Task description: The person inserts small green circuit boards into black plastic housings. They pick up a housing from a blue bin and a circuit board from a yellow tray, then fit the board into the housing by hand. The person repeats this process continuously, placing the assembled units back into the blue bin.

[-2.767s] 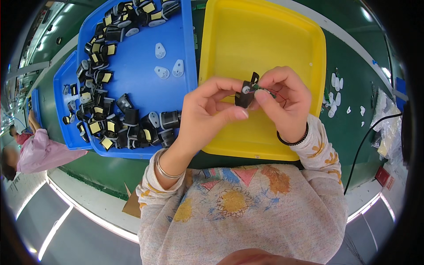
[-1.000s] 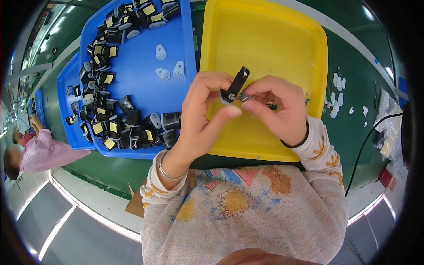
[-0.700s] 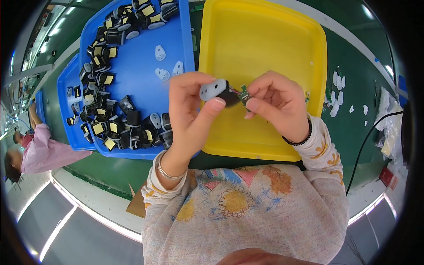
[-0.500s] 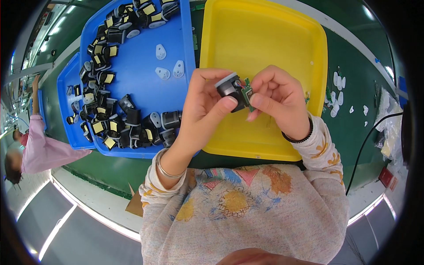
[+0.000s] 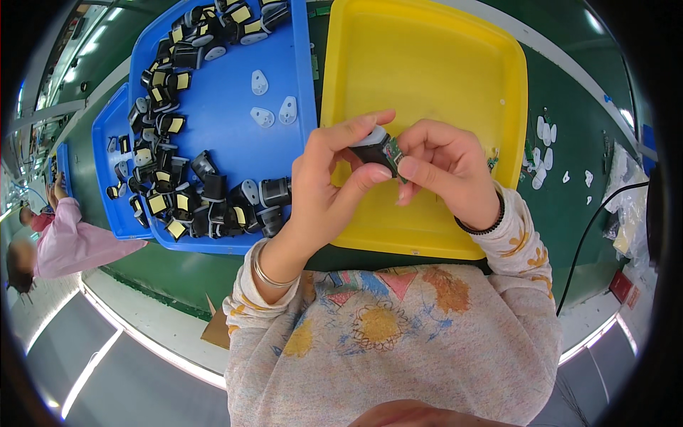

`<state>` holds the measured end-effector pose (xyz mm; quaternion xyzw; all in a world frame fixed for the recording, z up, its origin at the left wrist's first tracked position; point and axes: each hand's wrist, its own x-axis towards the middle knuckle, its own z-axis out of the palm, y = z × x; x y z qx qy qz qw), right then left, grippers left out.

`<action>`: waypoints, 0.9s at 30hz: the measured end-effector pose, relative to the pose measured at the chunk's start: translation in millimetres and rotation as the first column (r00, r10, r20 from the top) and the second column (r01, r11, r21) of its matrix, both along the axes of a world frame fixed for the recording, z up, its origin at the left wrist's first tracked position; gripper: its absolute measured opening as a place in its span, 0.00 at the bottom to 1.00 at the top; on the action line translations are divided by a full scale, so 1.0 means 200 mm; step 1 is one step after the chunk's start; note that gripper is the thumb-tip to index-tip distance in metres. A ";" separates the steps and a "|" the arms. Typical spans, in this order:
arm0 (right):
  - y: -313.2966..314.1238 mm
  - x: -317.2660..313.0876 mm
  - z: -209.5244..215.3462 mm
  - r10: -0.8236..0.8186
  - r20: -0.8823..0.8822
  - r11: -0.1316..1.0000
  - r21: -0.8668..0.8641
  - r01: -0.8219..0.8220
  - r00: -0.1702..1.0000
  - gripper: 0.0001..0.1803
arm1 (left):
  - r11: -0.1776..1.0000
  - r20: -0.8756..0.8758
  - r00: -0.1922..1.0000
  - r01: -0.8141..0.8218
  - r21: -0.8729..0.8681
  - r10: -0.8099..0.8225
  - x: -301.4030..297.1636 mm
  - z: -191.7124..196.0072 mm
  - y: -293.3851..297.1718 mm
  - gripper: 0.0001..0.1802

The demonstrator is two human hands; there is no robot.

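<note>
The left hand (image 5: 320, 178) pinches a small grey-capped black plastic housing (image 5: 371, 151); the right hand (image 5: 452, 171) holds a thin green circuit board (image 5: 393, 152) at its end, between the hands. Beneath them is a rectangular yellow plastic tray (image 5: 427, 57); left of the hands, a blue plastic tray (image 5: 224, 99).

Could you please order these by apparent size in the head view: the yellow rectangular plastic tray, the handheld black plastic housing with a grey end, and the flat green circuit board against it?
1. Yellow tray.
2. Black housing, partly hidden by the left hand.
3. Green circuit board, partly covered by the right hand.
</note>
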<state>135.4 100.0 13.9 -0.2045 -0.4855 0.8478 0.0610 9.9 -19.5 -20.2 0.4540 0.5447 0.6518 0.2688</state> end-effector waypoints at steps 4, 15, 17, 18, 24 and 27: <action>-0.01 0.00 -0.01 0.004 -0.032 1.000 -0.005 -0.005 0.999 0.06 | 0.996 -0.081 0.996 -0.018 0.082 0.025 0.00 -0.01 0.01 0.21; -0.05 0.00 0.02 -0.067 -0.184 0.442 0.876 0.194 0.981 0.06 | 0.998 0.180 0.981 0.065 0.015 -0.066 0.02 0.04 0.01 0.21; -0.05 0.00 0.02 -0.064 -0.144 0.520 0.840 0.156 0.988 0.06 | 0.998 0.186 0.981 0.058 0.008 -0.058 0.01 0.04 0.00 0.20; -0.04 0.00 0.02 -0.059 -0.124 0.558 0.818 0.136 0.991 0.06 | 0.996 0.154 0.984 0.089 -0.027 -0.084 0.00 0.05 -0.01 0.18; -0.01 -0.04 0.04 -0.012 -0.028 0.885 0.464 0.024 1.000 0.05 | 0.982 -0.013 0.999 0.037 -0.185 -0.041 -0.09 0.13 -0.06 0.19; 0.19 -0.17 0.03 0.091 0.000 0.330 0.943 -0.030 0.996 0.04 | 0.886 -0.532 0.841 -0.317 -0.339 0.097 -0.24 0.16 -0.10 0.21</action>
